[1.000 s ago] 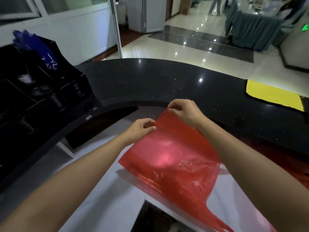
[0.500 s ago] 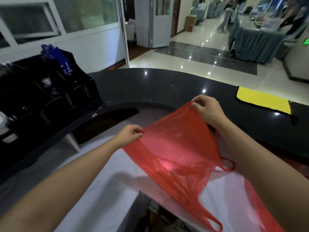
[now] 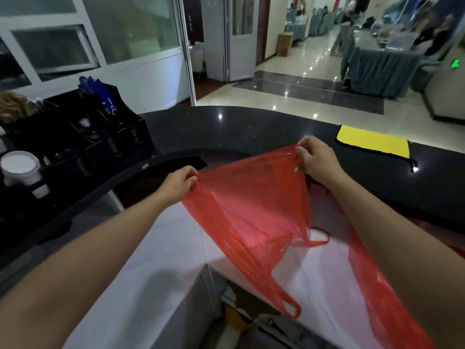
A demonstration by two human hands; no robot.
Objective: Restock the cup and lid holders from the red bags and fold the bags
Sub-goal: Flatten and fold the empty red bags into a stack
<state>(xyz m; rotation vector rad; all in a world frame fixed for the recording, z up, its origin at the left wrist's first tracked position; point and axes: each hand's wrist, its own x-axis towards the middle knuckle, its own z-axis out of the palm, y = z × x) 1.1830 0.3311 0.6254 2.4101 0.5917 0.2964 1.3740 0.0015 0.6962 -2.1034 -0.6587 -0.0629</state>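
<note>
A red plastic bag [image 3: 247, 210] is held stretched in the air between both hands, above the white bench [image 3: 161, 248]. One bottom corner is pinched in the grip of the left hand [image 3: 179, 183]; the other corner is gathered in the fingers of the right hand [image 3: 317, 161], which is raised higher and farther forward. The bag hangs down from these two corners in a triangular sheet, its two handle loops dangling at the lower end, one near the bench's front edge. A second red bag [image 3: 377, 285] is seen lying on the bench under the right forearm. A black cup and lid holder [image 3: 83, 139] stands on the curved black counter [image 3: 239, 132] at the left, with a lidded white cup [image 3: 21, 172] beside it. A yellow cloth [image 3: 373, 143] lies on the counter at the right.
</note>
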